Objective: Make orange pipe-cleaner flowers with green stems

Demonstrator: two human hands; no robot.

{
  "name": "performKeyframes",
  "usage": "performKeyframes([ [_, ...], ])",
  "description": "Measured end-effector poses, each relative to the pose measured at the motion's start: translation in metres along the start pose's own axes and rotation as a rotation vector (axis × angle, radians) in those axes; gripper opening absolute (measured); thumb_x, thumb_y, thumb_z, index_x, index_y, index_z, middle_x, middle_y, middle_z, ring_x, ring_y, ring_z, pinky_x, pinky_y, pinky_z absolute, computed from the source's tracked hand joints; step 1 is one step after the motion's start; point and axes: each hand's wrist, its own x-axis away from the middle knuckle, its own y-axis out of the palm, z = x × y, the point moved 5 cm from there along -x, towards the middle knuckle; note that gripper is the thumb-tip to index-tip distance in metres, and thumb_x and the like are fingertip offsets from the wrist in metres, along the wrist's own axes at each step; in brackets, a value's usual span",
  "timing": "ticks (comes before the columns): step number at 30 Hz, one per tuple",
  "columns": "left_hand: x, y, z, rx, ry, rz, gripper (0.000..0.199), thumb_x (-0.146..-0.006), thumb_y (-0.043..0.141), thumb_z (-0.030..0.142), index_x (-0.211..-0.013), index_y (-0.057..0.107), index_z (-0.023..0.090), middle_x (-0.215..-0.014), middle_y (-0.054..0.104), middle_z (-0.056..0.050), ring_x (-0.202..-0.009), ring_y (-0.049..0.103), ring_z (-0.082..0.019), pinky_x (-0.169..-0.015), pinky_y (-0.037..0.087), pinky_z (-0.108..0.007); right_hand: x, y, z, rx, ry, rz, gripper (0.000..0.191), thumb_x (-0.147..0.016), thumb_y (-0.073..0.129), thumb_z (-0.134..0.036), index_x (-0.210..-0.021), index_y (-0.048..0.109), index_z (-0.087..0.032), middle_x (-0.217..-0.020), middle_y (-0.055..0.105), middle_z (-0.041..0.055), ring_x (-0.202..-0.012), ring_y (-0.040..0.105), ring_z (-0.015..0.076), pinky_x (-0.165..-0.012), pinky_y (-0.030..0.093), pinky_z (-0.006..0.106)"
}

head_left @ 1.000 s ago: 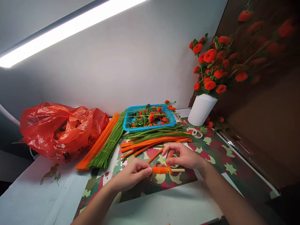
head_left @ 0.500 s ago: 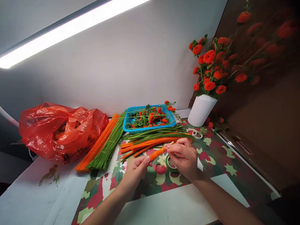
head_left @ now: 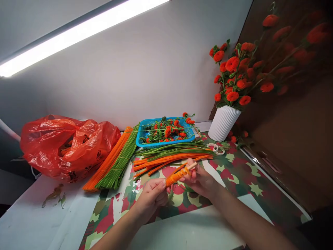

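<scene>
An orange pipe cleaner point(head_left: 174, 177) is wound in a tight coil around a thin wooden stick point(head_left: 193, 166), whose pale end sticks out at the upper right. My left hand point(head_left: 152, 194) is closed on the lower left end of the coil, thumb on top. At the other end, the fingers of my right hand point(head_left: 203, 181) are bent around the coil's last turns, close to the bare wood. Beneath my right hand a green tape roll point(head_left: 188, 188) is mostly hidden. Loose orange pipe cleaners point(head_left: 153, 162) and green pipe cleaners point(head_left: 166, 151) lie just beyond my hands.
A blue basket point(head_left: 166, 145) holds small orange flowers with green stems. Left of it lie bundled orange and green pipe cleaners point(head_left: 117, 166) and a red plastic bag point(head_left: 65, 149). A white ribbed vase point(head_left: 224, 123) of orange flowers stands at right, near white rings point(head_left: 218, 149).
My right hand has turned and dropped slightly, so more of the stick's end shows. The coil's right end looks looser. My left hand keeps its grip, shifted slightly lower.
</scene>
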Motion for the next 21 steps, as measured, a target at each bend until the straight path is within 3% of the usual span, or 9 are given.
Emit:
performKeyframes([
  [6, 0.007, -0.007, 0.009, -0.361, -0.067, -0.199, 0.051, -0.073, 0.062, 0.060, -0.061, 0.060, 0.011, -0.046, 0.035, 0.004, -0.044, 0.025, -0.006, -0.045, 0.017, -0.022, 0.004, -0.004, 0.024, -0.003, 0.281, -0.415, 0.053, -0.047, 0.088, -0.039, -0.054, 0.040, -0.017, -0.045, 0.052, -0.0061, -0.042, 0.046, 0.0059, -0.049, 0.039, 0.020],
  [11, 0.011, -0.013, 0.015, -0.615, -0.146, -0.313, 0.049, -0.077, 0.057, 0.058, -0.068, 0.066, 0.011, -0.052, 0.050, -0.001, -0.046, 0.040, -0.009, -0.045, 0.026, -0.022, 0.007, -0.016, 0.022, 0.210, 0.439, -0.543, 0.042, -0.047, 0.089, -0.030, -0.066, 0.054, -0.014, -0.058, 0.064, -0.0020, -0.049, 0.058, 0.0081, -0.051, 0.045, 0.019],
  [15, 0.012, -0.013, 0.020, -0.765, -0.202, -0.289, 0.046, -0.082, 0.051, 0.055, -0.071, 0.064, 0.012, -0.058, 0.056, -0.003, -0.050, 0.050, -0.013, -0.048, 0.034, -0.022, 0.007, -0.024, 0.005, 0.468, 0.490, -0.430, 0.040, -0.052, 0.086, -0.030, -0.077, 0.059, -0.014, -0.067, 0.068, 0.0003, -0.054, 0.062, 0.0100, -0.051, 0.046, 0.018],
  [18, 0.008, -0.012, 0.029, -0.941, -0.135, -0.181, 0.044, -0.085, 0.047, 0.050, -0.069, 0.062, 0.013, -0.058, 0.054, -0.001, -0.052, 0.046, -0.011, -0.050, 0.032, -0.021, 0.003, -0.031, -0.010, 0.708, 0.358, -0.244, 0.032, -0.056, 0.082, -0.026, -0.077, 0.062, -0.014, -0.065, 0.067, 0.0007, -0.057, 0.062, 0.0114, -0.052, 0.045, 0.019],
  [21, 0.004, -0.013, 0.036, -1.075, -0.059, -0.037, 0.042, -0.086, 0.045, 0.048, -0.066, 0.060, 0.014, -0.054, 0.042, 0.003, -0.051, 0.035, -0.009, -0.047, 0.024, -0.021, 0.000, -0.032, -0.022, 0.955, 0.142, -0.054, 0.015, -0.062, 0.075, -0.020, -0.072, 0.064, -0.015, -0.066, 0.066, 0.0014, -0.062, 0.062, 0.0136, -0.054, 0.045, 0.021],
])
